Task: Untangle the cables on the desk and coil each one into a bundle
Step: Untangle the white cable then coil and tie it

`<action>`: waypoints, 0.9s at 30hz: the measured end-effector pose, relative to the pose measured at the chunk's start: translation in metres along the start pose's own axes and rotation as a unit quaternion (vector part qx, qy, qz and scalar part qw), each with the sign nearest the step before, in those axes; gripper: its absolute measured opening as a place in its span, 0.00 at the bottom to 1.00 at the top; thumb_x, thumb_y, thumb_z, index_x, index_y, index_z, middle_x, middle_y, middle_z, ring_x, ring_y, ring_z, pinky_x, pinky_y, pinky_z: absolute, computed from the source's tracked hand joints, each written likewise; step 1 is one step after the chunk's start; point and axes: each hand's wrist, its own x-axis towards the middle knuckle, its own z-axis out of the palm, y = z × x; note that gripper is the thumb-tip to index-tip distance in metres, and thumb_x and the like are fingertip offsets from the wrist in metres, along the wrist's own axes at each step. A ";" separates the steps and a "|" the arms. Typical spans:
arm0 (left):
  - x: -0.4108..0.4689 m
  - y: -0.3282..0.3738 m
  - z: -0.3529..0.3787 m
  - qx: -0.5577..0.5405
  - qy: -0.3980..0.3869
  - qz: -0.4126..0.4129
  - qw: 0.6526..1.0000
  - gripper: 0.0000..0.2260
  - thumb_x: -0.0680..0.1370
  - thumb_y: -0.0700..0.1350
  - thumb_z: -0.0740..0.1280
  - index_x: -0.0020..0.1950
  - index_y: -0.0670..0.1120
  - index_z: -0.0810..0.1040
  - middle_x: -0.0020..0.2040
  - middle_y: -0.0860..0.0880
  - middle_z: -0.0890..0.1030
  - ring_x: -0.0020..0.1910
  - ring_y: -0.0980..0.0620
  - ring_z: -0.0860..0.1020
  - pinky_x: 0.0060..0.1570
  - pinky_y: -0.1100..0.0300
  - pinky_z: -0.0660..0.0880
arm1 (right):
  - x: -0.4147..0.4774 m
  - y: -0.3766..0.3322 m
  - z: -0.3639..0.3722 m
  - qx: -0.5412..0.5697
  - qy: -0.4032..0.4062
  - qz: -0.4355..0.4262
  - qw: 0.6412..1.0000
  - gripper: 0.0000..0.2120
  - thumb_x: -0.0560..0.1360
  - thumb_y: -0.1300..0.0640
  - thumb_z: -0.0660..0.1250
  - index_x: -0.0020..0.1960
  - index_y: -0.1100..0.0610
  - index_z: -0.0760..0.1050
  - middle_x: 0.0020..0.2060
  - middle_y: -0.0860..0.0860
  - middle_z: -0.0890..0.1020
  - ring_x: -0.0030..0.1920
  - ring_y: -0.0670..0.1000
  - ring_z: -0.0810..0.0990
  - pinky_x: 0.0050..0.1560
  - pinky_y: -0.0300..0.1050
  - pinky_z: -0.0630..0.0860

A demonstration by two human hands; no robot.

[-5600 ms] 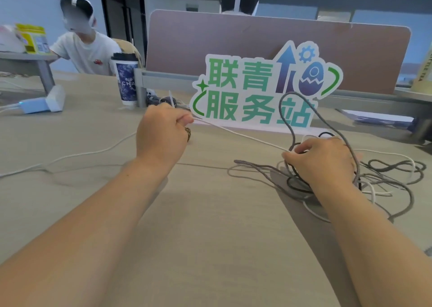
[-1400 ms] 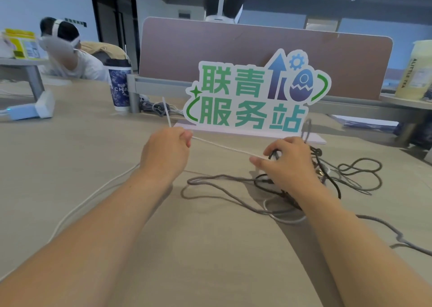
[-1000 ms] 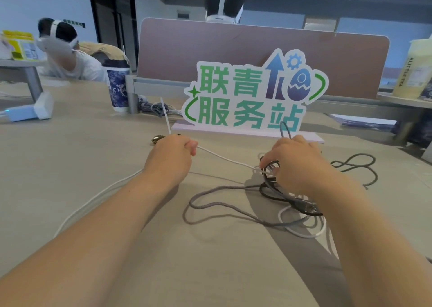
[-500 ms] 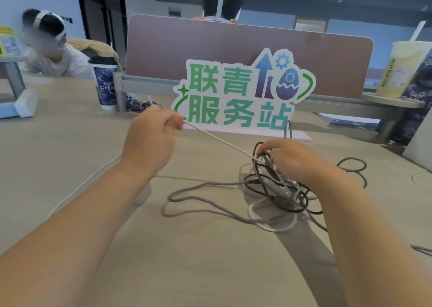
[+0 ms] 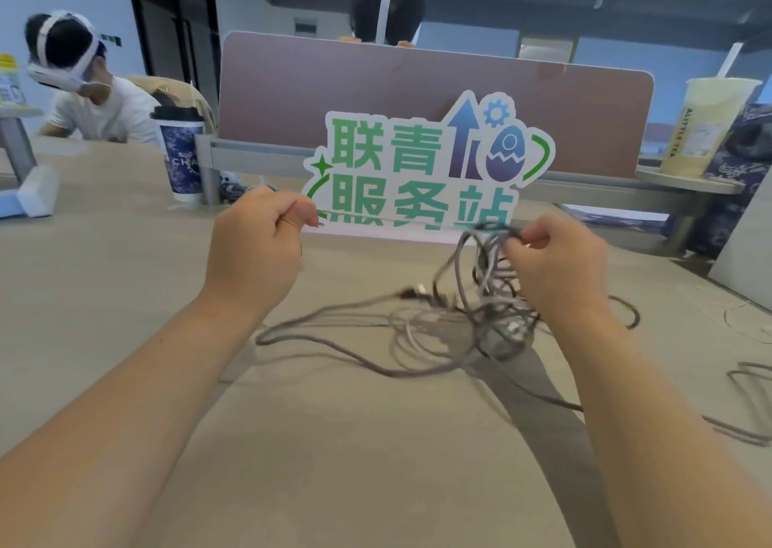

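Note:
A tangle of grey, black and white cables (image 5: 480,309) hangs partly lifted above the beige desk (image 5: 334,443), its lower loops still lying on the top. My right hand (image 5: 559,267) pinches the upper loops of the tangle and holds them up. My left hand (image 5: 259,246) grips a thin white cable (image 5: 376,218), which runs taut to the right into the tangle in front of the sign. A long grey loop (image 5: 326,338) trails left across the desk.
A green and blue cut-out sign (image 5: 426,163) stands just behind the hands before a brown divider panel (image 5: 417,88). A blue paper cup (image 5: 181,155) sits at the back left, a yellow drink cup (image 5: 706,125) at the back right. More cable (image 5: 747,405) lies at the right edge. People sit beyond.
My right hand has risen with the tangle, lifting its loops off the desk. My left hand has stayed raised, and the white cable between the hands now runs level instead of sloping down.

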 end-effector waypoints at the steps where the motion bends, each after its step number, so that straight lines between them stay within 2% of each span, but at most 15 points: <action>1: 0.001 0.000 -0.001 0.003 0.006 0.004 1.000 0.10 0.79 0.39 0.62 0.42 0.43 0.82 0.38 0.46 0.76 0.37 0.50 0.70 0.36 0.63 0.58 | 0.001 0.001 0.000 0.025 0.059 0.030 0.997 0.08 0.72 0.55 0.67 0.37 0.58 0.73 0.29 0.46 0.72 0.36 0.52 0.69 0.33 0.41 0.56; 3: 0.001 -0.002 0.001 0.019 0.006 -0.001 1.000 0.10 0.79 0.38 0.62 0.42 0.44 0.82 0.38 0.47 0.76 0.38 0.49 0.70 0.37 0.63 0.58 | 0.000 0.000 0.004 0.050 0.092 0.085 0.991 0.11 0.73 0.55 0.64 0.35 0.58 0.70 0.28 0.48 0.71 0.36 0.54 0.69 0.33 0.43 0.56; 5: 0.000 -0.011 0.005 0.052 -0.044 -0.055 0.996 0.12 0.79 0.40 0.60 0.39 0.46 0.80 0.39 0.48 0.76 0.40 0.48 0.71 0.39 0.61 0.60 | -0.004 -0.002 0.011 0.065 0.030 0.128 0.989 0.11 0.75 0.56 0.63 0.35 0.59 0.70 0.30 0.52 0.74 0.33 0.55 0.73 0.27 0.41 0.63; 7: -0.001 -0.024 0.008 0.110 -0.157 -0.139 0.971 0.15 0.80 0.43 0.58 0.36 0.49 0.77 0.37 0.49 0.76 0.42 0.45 0.73 0.40 0.58 0.63 | -0.011 -0.004 0.020 0.074 -0.055 0.147 0.985 0.09 0.75 0.58 0.63 0.38 0.59 0.71 0.34 0.54 0.77 0.31 0.56 0.77 0.20 0.35 0.68; 8: -0.003 -0.028 0.009 0.140 -0.220 -0.161 0.952 0.16 0.80 0.44 0.57 0.35 0.51 0.76 0.38 0.49 0.76 0.43 0.45 0.74 0.41 0.57 0.65 | -0.012 -0.003 0.024 0.068 -0.087 0.132 0.985 0.07 0.75 0.58 0.63 0.39 0.59 0.71 0.35 0.53 0.76 0.33 0.58 0.79 0.24 0.35 0.73; 9: -0.006 -0.030 0.010 0.155 -0.268 -0.165 0.937 0.15 0.81 0.45 0.56 0.36 0.52 0.74 0.41 0.48 0.78 0.43 0.47 0.74 0.43 0.57 0.67 | -0.012 -0.003 0.028 0.057 -0.110 0.106 0.987 0.06 0.75 0.57 0.63 0.41 0.58 0.72 0.36 0.50 0.75 0.35 0.60 0.79 0.31 0.43 0.78; 11: -0.013 -0.025 0.013 0.136 -0.308 -0.148 0.930 0.11 0.82 0.46 0.55 0.43 0.52 0.74 0.45 0.50 0.78 0.43 0.51 0.74 0.46 0.56 0.69 | -0.011 -0.005 0.031 0.040 -0.146 0.059 0.987 0.04 0.75 0.56 0.64 0.43 0.55 0.74 0.35 0.47 0.74 0.39 0.58 0.78 0.40 0.55 0.80; 14: -0.025 -0.004 0.022 0.033 -0.305 -0.111 0.945 0.09 0.82 0.48 0.55 0.52 0.54 0.75 0.45 0.56 0.78 0.45 0.56 0.75 0.43 0.58 0.70 | -0.014 -0.011 0.028 0.016 -0.171 0.009 0.985 0.04 0.76 0.56 0.63 0.45 0.53 0.76 0.32 0.45 0.72 0.39 0.51 0.72 0.32 0.43 0.71; 16: -0.031 0.011 0.027 -0.027 -0.305 -0.106 0.946 0.09 0.81 0.49 0.56 0.49 0.56 0.76 0.42 0.58 0.78 0.42 0.57 0.76 0.41 0.59 0.71 | -0.017 -0.016 0.023 0.038 -0.172 -0.002 0.984 0.07 0.75 0.59 0.63 0.44 0.56 0.80 0.39 0.48 0.77 0.45 0.49 0.72 0.34 0.40 0.66; 18: -0.034 0.022 0.027 -0.077 -0.305 -0.108 0.943 0.11 0.81 0.48 0.57 0.46 0.55 0.77 0.40 0.58 0.79 0.42 0.58 0.76 0.42 0.60 0.71 | -0.017 -0.018 0.019 0.121 -0.176 0.021 0.977 0.11 0.75 0.59 0.62 0.41 0.62 0.81 0.49 0.49 0.78 0.53 0.49 0.72 0.38 0.40 0.69; 19: -0.034 0.026 0.025 -0.106 -0.306 -0.114 0.939 0.11 0.81 0.48 0.57 0.45 0.55 0.78 0.39 0.59 0.78 0.41 0.61 0.75 0.41 0.61 0.69 | -0.018 -0.021 0.016 0.157 -0.179 0.035 0.971 0.14 0.76 0.56 0.62 0.39 0.63 0.81 0.50 0.48 0.78 0.53 0.47 0.73 0.39 0.41 0.70; 22: -0.035 0.031 0.023 -0.176 -0.296 -0.145 0.927 0.14 0.82 0.50 0.56 0.44 0.53 0.80 0.38 0.62 0.77 0.38 0.68 0.73 0.41 0.65 0.64 | -0.021 -0.024 0.012 0.169 -0.232 0.042 0.957 0.17 0.76 0.48 0.63 0.37 0.58 0.81 0.47 0.46 0.80 0.49 0.48 0.75 0.44 0.43 0.70; 24: -0.034 0.032 0.021 -0.189 -0.262 -0.150 0.934 0.16 0.81 0.52 0.57 0.43 0.50 0.82 0.34 0.64 0.77 0.36 0.69 0.73 0.38 0.71 0.64 | -0.024 -0.027 0.011 0.135 -0.293 0.030 0.946 0.16 0.77 0.47 0.63 0.35 0.53 0.80 0.40 0.46 0.81 0.44 0.47 0.77 0.40 0.41 0.67; 26: -0.031 0.032 0.019 -0.166 -0.222 -0.111 0.954 0.14 0.80 0.48 0.61 0.41 0.45 0.82 0.25 0.64 0.74 0.29 0.67 0.71 0.31 0.73 0.63 | -0.024 -0.027 0.014 0.138 -0.290 0.054 0.945 0.15 0.78 0.48 0.62 0.35 0.51 0.79 0.33 0.43 0.78 0.37 0.44 0.74 0.37 0.41 0.65; 27: -0.029 0.031 0.017 -0.154 -0.200 -0.084 0.964 0.13 0.79 0.46 0.63 0.40 0.43 0.82 0.24 0.62 0.73 0.28 0.67 0.70 0.30 0.72 0.63 | -0.021 -0.024 0.017 0.161 -0.262 0.088 0.948 0.14 0.78 0.50 0.62 0.38 0.53 0.79 0.36 0.43 0.78 0.39 0.45 0.74 0.40 0.41 0.66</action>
